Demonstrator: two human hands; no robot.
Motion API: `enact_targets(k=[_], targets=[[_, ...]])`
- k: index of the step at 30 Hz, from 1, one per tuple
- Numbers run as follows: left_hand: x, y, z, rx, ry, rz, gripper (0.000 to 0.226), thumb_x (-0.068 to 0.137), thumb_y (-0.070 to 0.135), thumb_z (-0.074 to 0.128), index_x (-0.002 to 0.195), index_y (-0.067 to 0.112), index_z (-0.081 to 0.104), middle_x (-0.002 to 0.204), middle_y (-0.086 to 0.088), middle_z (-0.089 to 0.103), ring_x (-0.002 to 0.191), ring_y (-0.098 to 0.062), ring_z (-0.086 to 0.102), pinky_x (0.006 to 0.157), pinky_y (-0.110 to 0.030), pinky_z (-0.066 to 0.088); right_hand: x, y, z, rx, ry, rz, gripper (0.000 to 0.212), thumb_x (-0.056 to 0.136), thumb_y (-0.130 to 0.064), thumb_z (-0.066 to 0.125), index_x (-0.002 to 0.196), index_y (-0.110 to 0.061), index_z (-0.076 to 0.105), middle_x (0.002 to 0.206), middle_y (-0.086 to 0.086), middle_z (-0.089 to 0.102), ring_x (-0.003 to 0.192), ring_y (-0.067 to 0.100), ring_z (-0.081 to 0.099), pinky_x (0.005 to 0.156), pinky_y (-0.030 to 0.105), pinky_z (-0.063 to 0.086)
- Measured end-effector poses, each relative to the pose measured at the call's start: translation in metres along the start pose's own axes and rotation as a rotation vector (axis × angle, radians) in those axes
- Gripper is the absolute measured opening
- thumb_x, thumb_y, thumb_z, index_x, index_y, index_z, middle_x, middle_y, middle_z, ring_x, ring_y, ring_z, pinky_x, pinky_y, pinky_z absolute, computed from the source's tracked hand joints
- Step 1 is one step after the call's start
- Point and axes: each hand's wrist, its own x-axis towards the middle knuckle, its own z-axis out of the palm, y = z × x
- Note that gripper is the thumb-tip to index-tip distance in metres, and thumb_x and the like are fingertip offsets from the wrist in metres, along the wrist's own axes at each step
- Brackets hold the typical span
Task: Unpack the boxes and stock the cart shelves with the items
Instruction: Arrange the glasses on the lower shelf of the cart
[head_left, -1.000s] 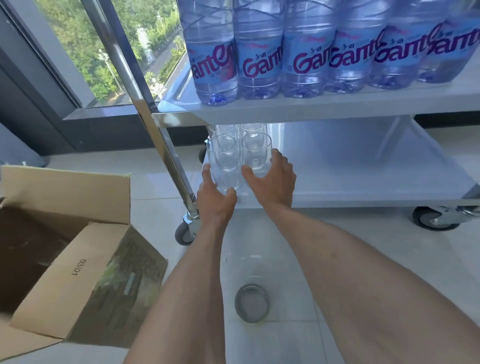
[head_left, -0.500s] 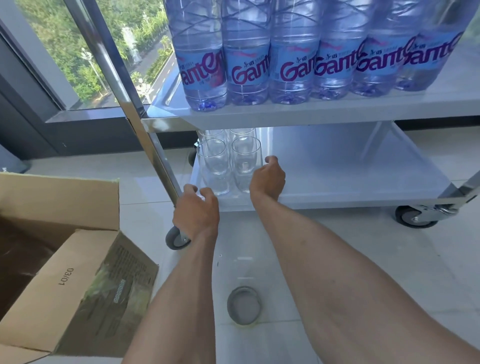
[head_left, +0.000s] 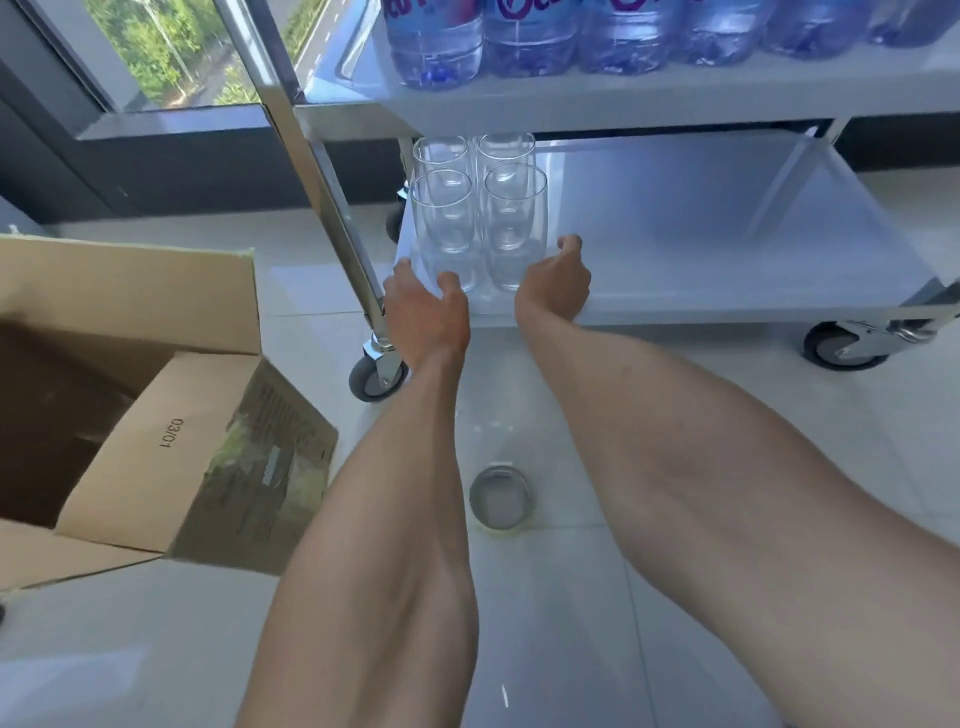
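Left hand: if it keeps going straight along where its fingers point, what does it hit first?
Probably the near-left clear drinking glass on the grey lower cart shelf. The left hand points at its base, thumb tip already overlapping it; whether they touch is unclear from this single view.

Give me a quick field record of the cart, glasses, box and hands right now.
top shelf: row of water bottles
bottom shelf: four glasses, upright, left front corner
left hand: open, at the front left glass, no grip
right hand: loosely curled, beside the front right glass
box: open, on the floor, left of the cart
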Motion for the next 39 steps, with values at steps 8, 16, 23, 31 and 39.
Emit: enact_targets(k=[8, 16, 23, 31, 39], targets=[[0.016, 0.003, 0.018, -0.049, -0.045, 0.015, 0.053, 0.089, 0.035, 0.067, 0.133, 0.015, 0.045, 0.124, -0.006, 0.062, 0.113, -0.025, 0.060, 0.086, -0.029, 0.040, -0.005, 0.008, 0.007, -0.003, -0.013, -0.089, 0.038, 0.078, -0.004, 0.053, 0.115, -0.014, 0.056, 0.110, 0.007, 0.063, 0.102, 0.030, 0.060, 0.075, 0.033, 0.041], [0.017, 0.003, 0.013, 0.026, -0.039, 0.038, 0.056, 0.090, 0.036, 0.059, 0.139, 0.013, 0.044, 0.130, -0.007, 0.060, 0.114, -0.028, 0.060, 0.096, -0.042, 0.050, 0.008, 0.013, 0.001, -0.075, -0.071, -0.140, 0.034, 0.080, -0.003, 0.049, 0.107, -0.020, 0.059, 0.105, 0.005, 0.067, 0.098, 0.030, 0.061, 0.072, 0.031, 0.043], [0.030, -0.001, -0.007, 0.028, 0.057, -0.050, 0.043, 0.093, 0.039, 0.051, 0.127, 0.013, 0.056, 0.115, -0.006, 0.068, 0.103, -0.025, 0.065, 0.088, -0.037, 0.051, 0.015, -0.011, -0.005, 0.348, -0.081, -0.005, 0.051, 0.101, -0.043, 0.027, 0.136, -0.020, 0.055, 0.132, 0.004, 0.062, 0.122, 0.029, 0.051, 0.102, 0.037, 0.035], [0.030, -0.001, -0.010, 0.013, -0.030, 0.004, 0.045, 0.094, 0.028, 0.047, 0.134, 0.010, 0.056, 0.125, -0.008, 0.064, 0.112, -0.028, 0.060, 0.085, -0.032, 0.045, 0.007, -0.018, 0.001, 0.370, -0.218, 0.052, 0.063, 0.103, -0.053, 0.018, 0.136, -0.016, 0.058, 0.129, 0.010, 0.062, 0.125, 0.032, 0.049, 0.104, 0.040, 0.033], [0.027, 0.000, 0.000, -0.025, -0.114, 0.002, 0.047, 0.092, 0.036, 0.064, 0.131, 0.011, 0.055, 0.123, -0.010, 0.066, 0.110, -0.029, 0.063, 0.097, -0.043, 0.051, 0.004, -0.016, -0.003, 0.262, -0.250, -0.052, 0.069, 0.101, -0.055, 0.015, 0.123, -0.010, 0.062, 0.123, 0.011, 0.064, 0.120, 0.031, 0.052, 0.104, 0.042, 0.036]])
